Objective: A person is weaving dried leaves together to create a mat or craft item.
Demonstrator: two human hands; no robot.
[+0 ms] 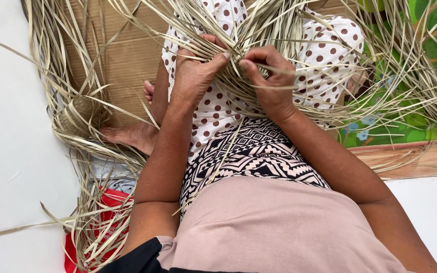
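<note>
Over the lap, the left hand [195,71] and right hand [269,78] pinch crossing pale leaf strips [238,30], keeping the weave tight while loose ends fan toward twelve o'clock.

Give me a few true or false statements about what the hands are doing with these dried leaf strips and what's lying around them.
1. Both hands grip the pale leaf strips over the lap. True: the left hand and right hand pinch into the bundle.
2. The right hand holds scissors. False: no tool shows; its fingers hold only strips.
3. A small woven piece lies on the cardboard to the left. True.
4. The cloth on the lap is plain blue. False: the spotted cloth is white with brown dots.
5. A red thing lies under loose strips at lower left. True.
6. The mat on the right is grey. False: the play mat is mostly green.
</note>
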